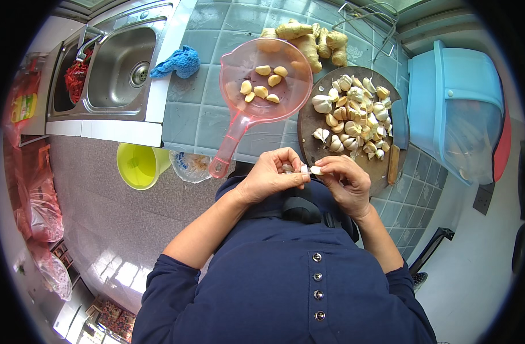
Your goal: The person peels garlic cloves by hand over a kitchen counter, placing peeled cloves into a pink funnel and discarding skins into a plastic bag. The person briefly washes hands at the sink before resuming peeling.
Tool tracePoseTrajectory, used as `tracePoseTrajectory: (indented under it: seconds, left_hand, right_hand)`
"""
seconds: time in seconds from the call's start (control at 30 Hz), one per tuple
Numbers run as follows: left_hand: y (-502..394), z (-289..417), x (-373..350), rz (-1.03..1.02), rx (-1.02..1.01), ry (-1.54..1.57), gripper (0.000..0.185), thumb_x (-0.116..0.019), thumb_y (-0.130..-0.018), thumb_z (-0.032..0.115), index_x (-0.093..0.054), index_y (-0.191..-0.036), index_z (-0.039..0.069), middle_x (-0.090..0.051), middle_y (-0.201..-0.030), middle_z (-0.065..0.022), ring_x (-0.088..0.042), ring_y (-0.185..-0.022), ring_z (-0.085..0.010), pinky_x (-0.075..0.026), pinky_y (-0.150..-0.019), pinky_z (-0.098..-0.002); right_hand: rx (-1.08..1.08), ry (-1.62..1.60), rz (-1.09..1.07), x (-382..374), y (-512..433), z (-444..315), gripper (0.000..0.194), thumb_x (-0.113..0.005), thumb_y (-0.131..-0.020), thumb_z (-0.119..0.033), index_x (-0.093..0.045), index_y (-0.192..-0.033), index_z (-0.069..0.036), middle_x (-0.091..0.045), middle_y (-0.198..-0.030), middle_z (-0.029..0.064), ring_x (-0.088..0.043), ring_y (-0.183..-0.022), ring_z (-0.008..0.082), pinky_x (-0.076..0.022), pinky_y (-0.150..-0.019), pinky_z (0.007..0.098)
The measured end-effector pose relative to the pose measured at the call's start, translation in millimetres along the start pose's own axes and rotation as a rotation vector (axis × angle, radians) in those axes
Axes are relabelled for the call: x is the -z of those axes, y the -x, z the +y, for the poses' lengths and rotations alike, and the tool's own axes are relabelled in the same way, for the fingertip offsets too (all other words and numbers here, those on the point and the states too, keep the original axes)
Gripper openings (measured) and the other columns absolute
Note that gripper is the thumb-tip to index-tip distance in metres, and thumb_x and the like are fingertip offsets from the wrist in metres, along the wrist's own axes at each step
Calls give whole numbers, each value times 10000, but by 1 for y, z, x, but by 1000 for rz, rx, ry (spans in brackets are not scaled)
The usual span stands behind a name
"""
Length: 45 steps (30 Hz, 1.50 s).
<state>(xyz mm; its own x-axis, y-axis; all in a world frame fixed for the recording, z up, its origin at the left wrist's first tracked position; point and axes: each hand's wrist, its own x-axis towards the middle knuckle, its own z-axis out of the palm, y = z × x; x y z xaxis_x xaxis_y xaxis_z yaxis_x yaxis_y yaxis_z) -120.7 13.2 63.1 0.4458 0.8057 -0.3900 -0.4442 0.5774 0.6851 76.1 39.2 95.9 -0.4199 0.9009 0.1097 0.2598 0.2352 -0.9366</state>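
Observation:
My left hand (276, 173) and my right hand (345, 180) meet close to my body at the counter's front edge. Between the fingertips of my right hand is a pale garlic clove (316, 170). Thin garlic skin (287, 168) lies in the fingers of my left hand, which also pinch at the clove's end. Several peeled cloves (260, 91) lie in a pink transparent plastic ladle (235, 124), whose handle sticks out over the counter edge. On the round wooden chopping board (309, 137) are many unpeeled garlic cloves and bulbs (352, 112). A cleaver (400, 129) with a wooden handle rests at the board's right side.
Ginger root (307, 45) lies behind the ladle. A blue cloth (181, 62) sits beside the steel sink (120, 64), with red peppers (76, 79) in its left basin. Below the counter are a yellow-green bin (142, 165) and a bag-lined container (189, 167). A blue box (460, 94) and wire rack (374, 21) stand right.

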Motion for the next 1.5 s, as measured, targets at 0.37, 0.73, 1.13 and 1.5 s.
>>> tracePoseTrajectory:
  seconds: [0.37,0.73,1.13,1.5]
  left_hand:
    - [-3,6,-3,-25,109,-43,167,-643,-851,110,-635,-982,7,-653,-841,-49,-576,-681,-49,-416,-552,-154]
    - [-7,0,4,-34,126,79,176,-606,-873,105,-636,-1003,-10,-662,-808,-62,-590,-653,-61,-396,-510,-148]
    - [-14,-10,3,2,206,95,172,-581,-905,176,-629,-945,16,-610,-741,-11,-468,-557,-29,-324,-474,-144]
    - [-31,-10,-7,-82,179,-28,341,-458,-959,313,-445,-690,104,-472,-620,3,-315,-477,-44,-261,-438,-193]
  right_hand:
    - [103,125,-17,5,-7,-2,186,-679,-723,69,-656,-847,-68,-676,-878,40,-527,-620,103,-401,-499,213]
    - [-146,51,50,-14,-94,1,201,-648,-792,-14,-650,-993,-17,-583,-845,-3,-399,-585,11,-338,-508,172]
    - [-705,-861,76,17,-16,14,345,-567,-899,-83,-449,-1207,18,-593,-1117,143,-609,-1019,226,-512,-848,271]
    - [-826,-1006,275,13,29,26,264,-626,-873,-166,-617,-1096,-24,-649,-950,41,-611,-822,89,-485,-707,182]
